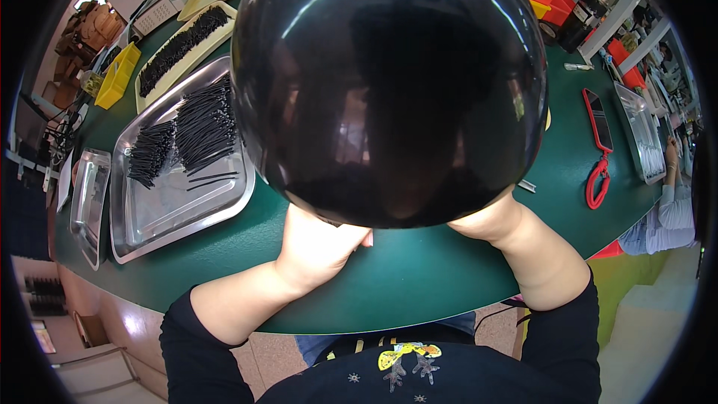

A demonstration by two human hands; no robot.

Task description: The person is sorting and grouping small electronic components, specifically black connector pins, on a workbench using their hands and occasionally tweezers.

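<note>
A large glossy black dome (389, 105) fills the upper middle of the head view and covers whatever lies beneath it. My left hand (321, 245) reaches under its lower left edge; a fingertip peeks out beside the palm, the other fingers are hidden. Under the lower right edge goes my right hand (490, 217), only its back and wrist showing. Whether either hand holds something cannot be seen. Nearest to my left hand stands a metal tray (187, 213) with bundles of short black cable-like pieces (206, 123), a few lying loose.
A narrow metal tray (90, 202), a cream tray of black pieces (187, 45) and a yellow bin (118, 76) stand left on the green table (419, 277). On the right lie a red-cased phone (598, 123) with a strap and another metal tray (639, 135). Other people sit nearby.
</note>
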